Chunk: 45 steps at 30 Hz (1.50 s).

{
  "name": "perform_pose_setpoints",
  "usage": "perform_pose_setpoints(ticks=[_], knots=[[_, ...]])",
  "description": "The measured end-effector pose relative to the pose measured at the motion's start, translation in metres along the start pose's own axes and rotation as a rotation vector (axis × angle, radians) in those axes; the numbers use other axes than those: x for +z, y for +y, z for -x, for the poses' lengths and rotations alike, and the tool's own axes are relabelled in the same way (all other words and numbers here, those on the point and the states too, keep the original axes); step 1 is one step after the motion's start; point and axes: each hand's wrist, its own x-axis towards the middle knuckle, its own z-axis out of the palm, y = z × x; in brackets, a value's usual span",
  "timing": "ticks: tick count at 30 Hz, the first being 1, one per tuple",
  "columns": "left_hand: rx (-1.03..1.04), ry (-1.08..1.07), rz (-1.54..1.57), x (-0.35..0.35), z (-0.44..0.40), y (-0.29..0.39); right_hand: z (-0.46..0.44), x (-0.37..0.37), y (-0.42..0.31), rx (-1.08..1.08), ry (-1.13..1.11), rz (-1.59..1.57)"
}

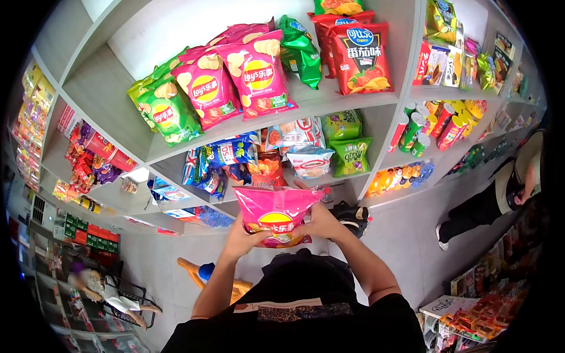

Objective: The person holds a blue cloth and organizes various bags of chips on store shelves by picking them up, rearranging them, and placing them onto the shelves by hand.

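Note:
Between my two hands is a pink bag of Lay's chips [273,206], held in front of my chest. My left hand [243,238] grips its left side, the thumb across the front. On the other side my right hand [321,222] grips the bag, its thumb on the front too. Fingers behind the bag are hidden. On the upper shelf ahead stand more pink chip bags [259,73], with green chip bags [168,112] to their left. A dark green bag [300,53] and red tomato chip bags [361,59] are to their right.
Lower shelves [347,189] hold small snack bags [309,160] and chip tubes [412,132]. On the floor are a wooden stool [191,270] and a black bag [352,217]. One person [488,200] stands at right; another person [115,294] sits at lower left.

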Motion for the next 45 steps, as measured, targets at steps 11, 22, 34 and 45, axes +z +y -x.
perform_pose_setpoints(ticks=[11, 22, 34, 45], knots=[[-0.163, -0.048, 0.112, 0.032, -0.006, -0.022, 0.018, 0.002, 0.033, 0.331, 0.260, -0.594], [-0.291, 0.053, 0.317, 0.070, -0.104, -0.016, 0.045, -0.039, 0.057, 0.554, 0.288, -0.498], [-0.233, 0.130, 0.280, 0.052, -0.174, -0.026, -0.095, -0.093, 0.086, 0.483, 0.463, -0.594], [-0.184, 0.227, 0.577, 0.026, -0.211, -0.030, -0.172, -0.083, 0.139, 0.555, 0.390, -0.479]])
